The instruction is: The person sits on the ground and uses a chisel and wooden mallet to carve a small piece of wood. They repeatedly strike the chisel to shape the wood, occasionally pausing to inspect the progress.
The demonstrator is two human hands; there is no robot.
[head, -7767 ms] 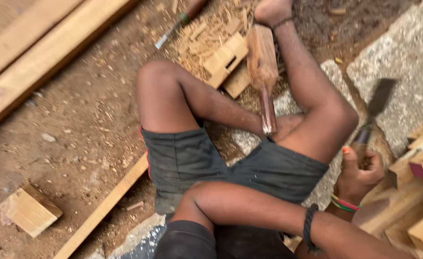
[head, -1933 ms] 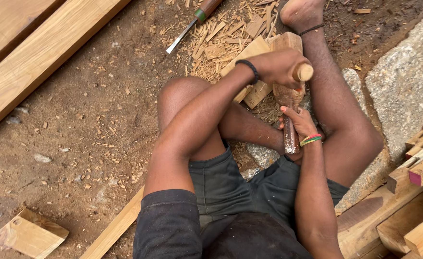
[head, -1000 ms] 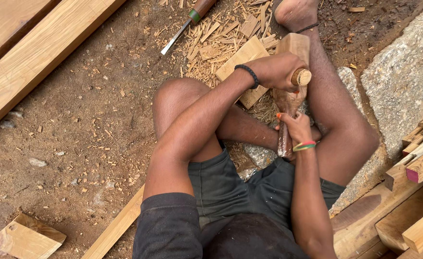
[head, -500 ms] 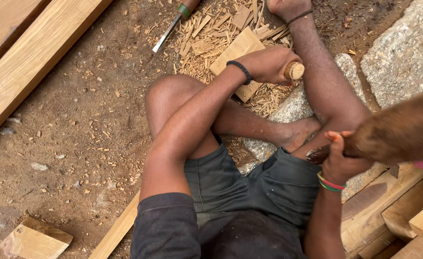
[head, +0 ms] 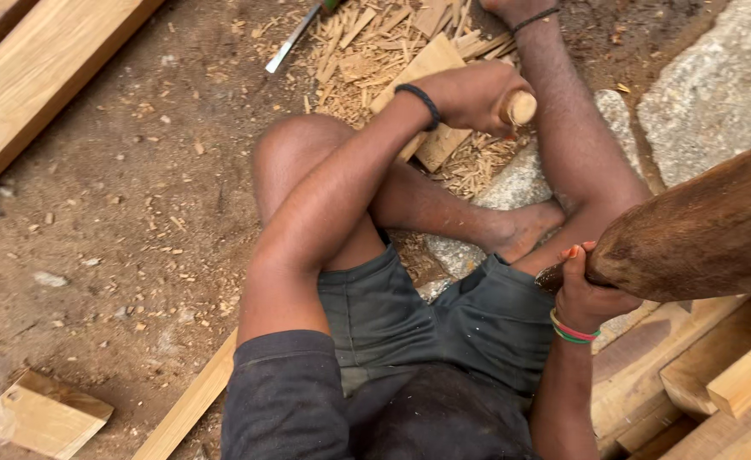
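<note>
I sit on bare dirt with my legs folded. My left hand [head: 476,94] is wrapped around the round wooden handle of a chisel [head: 518,107], held over a flat wooden block [head: 425,72] amid wood chips. My right hand [head: 586,288], with coloured bangles at the wrist, grips the handle of a thick brown wooden mallet [head: 706,230], which is raised at the right, close to the camera. The chisel's blade is hidden behind my hand and leg.
A second chisel with a metal blade [head: 290,40] lies at the top among shavings. Long planks [head: 43,94] run along the upper left. A small wood offcut [head: 39,415] lies lower left. Grey stones [head: 716,85] and stacked wood pieces [head: 725,375] sit at the right.
My right hand left the chisel, took up the mallet and has lifted it high at the right. My left hand keeps the chisel handle in place over the block.
</note>
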